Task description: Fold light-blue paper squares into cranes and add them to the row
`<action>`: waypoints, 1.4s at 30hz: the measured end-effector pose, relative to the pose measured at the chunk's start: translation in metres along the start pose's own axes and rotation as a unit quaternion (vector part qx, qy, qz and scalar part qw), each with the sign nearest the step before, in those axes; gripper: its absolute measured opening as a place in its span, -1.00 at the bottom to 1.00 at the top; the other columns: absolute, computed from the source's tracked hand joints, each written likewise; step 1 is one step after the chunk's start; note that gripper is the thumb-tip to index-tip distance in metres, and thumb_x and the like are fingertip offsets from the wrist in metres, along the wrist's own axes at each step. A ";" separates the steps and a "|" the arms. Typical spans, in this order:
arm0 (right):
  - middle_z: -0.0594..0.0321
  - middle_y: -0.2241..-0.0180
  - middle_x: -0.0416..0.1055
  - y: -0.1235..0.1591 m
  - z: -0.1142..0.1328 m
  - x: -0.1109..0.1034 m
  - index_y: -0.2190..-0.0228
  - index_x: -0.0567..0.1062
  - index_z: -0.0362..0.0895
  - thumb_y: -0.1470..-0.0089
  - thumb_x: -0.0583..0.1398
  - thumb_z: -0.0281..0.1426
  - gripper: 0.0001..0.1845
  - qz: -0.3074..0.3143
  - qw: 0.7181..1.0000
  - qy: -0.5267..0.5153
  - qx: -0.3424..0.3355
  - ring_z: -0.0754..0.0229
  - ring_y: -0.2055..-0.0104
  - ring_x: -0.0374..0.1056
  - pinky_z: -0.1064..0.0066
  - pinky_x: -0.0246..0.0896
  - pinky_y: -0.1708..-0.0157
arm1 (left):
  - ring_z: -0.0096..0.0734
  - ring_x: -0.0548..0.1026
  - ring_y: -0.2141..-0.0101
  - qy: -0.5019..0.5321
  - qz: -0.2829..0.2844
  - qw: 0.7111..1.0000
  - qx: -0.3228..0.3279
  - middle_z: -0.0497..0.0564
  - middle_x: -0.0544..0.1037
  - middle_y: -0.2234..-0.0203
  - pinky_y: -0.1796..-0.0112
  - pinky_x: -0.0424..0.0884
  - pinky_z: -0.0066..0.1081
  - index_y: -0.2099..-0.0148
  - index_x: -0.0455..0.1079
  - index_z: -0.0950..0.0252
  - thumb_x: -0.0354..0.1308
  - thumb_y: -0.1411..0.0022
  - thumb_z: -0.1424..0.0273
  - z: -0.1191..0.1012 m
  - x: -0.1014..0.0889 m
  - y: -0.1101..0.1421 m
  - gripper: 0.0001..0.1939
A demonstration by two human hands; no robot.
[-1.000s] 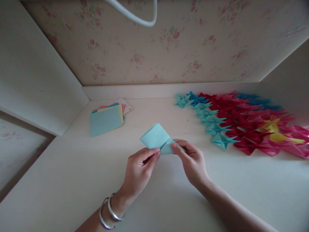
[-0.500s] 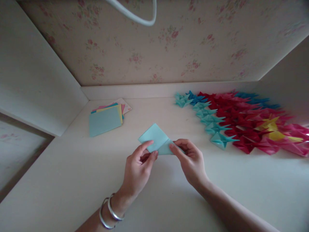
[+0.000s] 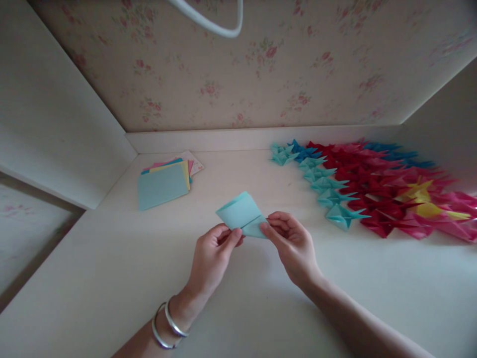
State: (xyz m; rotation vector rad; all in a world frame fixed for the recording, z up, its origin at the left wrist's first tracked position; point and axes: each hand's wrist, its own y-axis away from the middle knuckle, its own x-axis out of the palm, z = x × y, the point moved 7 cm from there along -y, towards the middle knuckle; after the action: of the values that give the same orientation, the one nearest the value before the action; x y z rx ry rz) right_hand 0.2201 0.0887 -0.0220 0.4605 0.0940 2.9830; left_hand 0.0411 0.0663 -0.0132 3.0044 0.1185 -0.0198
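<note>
A light blue, partly folded sheet of paper [image 3: 240,213] is held just above the white desk [image 3: 112,258] at the centre. My left hand [image 3: 214,253], with two silver bangles on its wrist, pinches the paper's lower left edge between thumb and fingers. My right hand [image 3: 290,243] pinches the lower right corner, its fingers curled round the fold. The paper's upper flap stands open and points away from me.
A stack of flat coloured sheets [image 3: 164,181] with a blue one on top lies at the back left. Several folded paper shapes [image 3: 372,189] in teal, red, pink, yellow and blue spread over the right side. Flowered wallpaper backs the desk.
My left index finger, which lay on top of the paper half a second ago, has drawn back to a pinch at the edge. The paper has lifted slightly.
</note>
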 end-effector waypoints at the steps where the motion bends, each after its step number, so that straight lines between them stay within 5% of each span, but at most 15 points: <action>1: 0.30 0.41 0.56 0.000 0.000 0.000 0.35 0.51 -0.08 0.12 0.45 -0.34 -0.72 -0.002 1.000 0.006 -0.003 0.26 0.35 0.48 0.47 0.39 0.33 | -0.28 0.63 0.36 -0.039 0.001 0.999 0.008 0.05 0.68 0.43 0.29 0.51 -0.44 0.33 0.55 0.32 0.25 -0.23 0.23 -0.001 0.000 0.001 -0.76; 5: 0.28 0.40 0.57 -0.001 0.002 -0.001 0.34 0.52 -0.07 0.12 0.44 -0.32 -0.72 -0.004 0.999 0.030 -0.014 0.21 0.33 0.50 0.42 0.42 0.30 | -0.26 0.64 0.40 -0.150 0.000 0.988 0.037 0.04 0.68 0.48 0.36 0.49 -0.44 0.36 0.58 0.30 0.21 -0.26 0.20 -0.006 -0.001 0.006 -0.71; 21: 0.25 0.37 0.58 -0.004 -0.002 -0.005 0.32 0.52 -0.08 0.14 0.45 -0.32 -0.68 -0.001 1.000 0.029 -0.005 0.19 0.30 0.51 0.40 0.43 0.26 | -0.25 0.67 0.31 -0.036 0.043 0.998 -0.017 0.12 0.71 0.38 0.23 0.58 -0.40 0.29 0.60 0.36 0.22 -0.26 0.26 0.002 0.004 0.003 -0.74; 29: 0.27 0.38 0.54 -0.002 -0.002 0.004 0.33 0.50 -0.09 0.18 0.45 -0.29 -0.65 0.034 0.997 0.062 0.017 0.18 0.32 0.49 0.41 0.41 0.32 | -0.22 0.67 0.40 -0.081 0.029 0.996 -0.018 0.09 0.70 0.46 0.33 0.60 -0.41 0.33 0.62 0.34 0.22 -0.25 0.23 -0.002 0.003 0.005 -0.72; 33: 0.26 0.34 0.55 0.003 -0.001 0.014 0.26 0.49 -0.09 0.15 0.44 -0.28 -0.61 0.096 0.986 0.135 0.020 0.17 0.33 0.47 0.41 0.36 0.35 | -0.22 0.68 0.40 -0.094 0.022 0.995 0.016 0.06 0.70 0.47 0.34 0.60 -0.41 0.32 0.62 0.31 0.23 -0.24 0.27 -0.007 0.002 0.006 -0.77; 38: 0.26 0.40 0.57 0.004 -0.002 0.014 0.23 0.46 -0.11 0.20 0.46 -0.26 -0.52 0.100 0.982 0.154 0.032 0.13 0.38 0.48 0.35 0.35 0.36 | -0.24 0.67 0.44 -0.116 0.023 0.991 0.062 0.01 0.69 0.49 0.37 0.59 -0.42 0.30 0.62 0.26 0.22 -0.26 0.29 -0.010 0.003 0.008 -0.80; 42: 0.25 0.42 0.61 0.002 -0.006 0.013 0.18 0.49 -0.10 0.14 0.43 -0.28 -0.55 0.113 0.979 0.156 0.062 0.14 0.43 0.50 0.33 0.37 0.37 | -0.22 0.67 0.44 -0.103 0.021 0.994 0.029 0.04 0.70 0.49 0.37 0.60 -0.42 0.33 0.62 0.29 0.24 -0.24 0.27 -0.006 0.001 0.007 -0.79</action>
State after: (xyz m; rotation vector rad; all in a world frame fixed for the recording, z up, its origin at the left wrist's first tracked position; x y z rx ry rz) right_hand 0.2057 0.0877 -0.0239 0.0070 0.2756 3.2623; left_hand 0.0432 0.0607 -0.0066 3.0378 0.0335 -0.3334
